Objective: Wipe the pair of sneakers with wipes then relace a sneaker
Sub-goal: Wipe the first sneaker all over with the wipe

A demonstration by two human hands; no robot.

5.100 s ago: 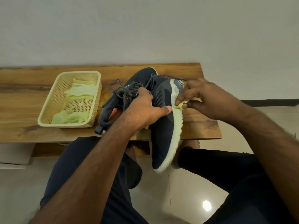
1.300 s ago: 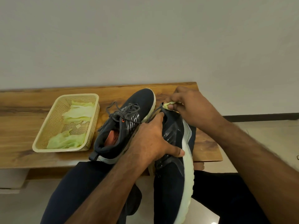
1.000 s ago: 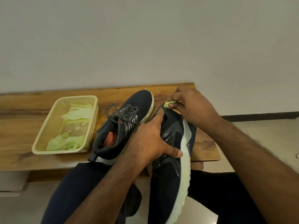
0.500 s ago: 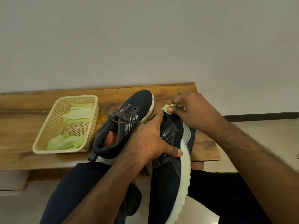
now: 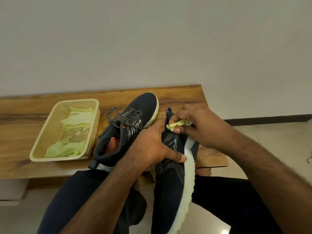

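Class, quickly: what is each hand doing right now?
Left hand: grips the held sneaker.
Right hand: pinches a green wipe against that sneaker.

From here my left hand covers the middle of the held sneaker, so I cannot see its laces or opening. Its toe runs off the near edge. My right hand hides most of the wipe; only a crumpled end shows. The far sneaker has its heel partly behind my left forearm. The table is cut off at the left. A small dark thing on the floor at the right edge is too small to tell.
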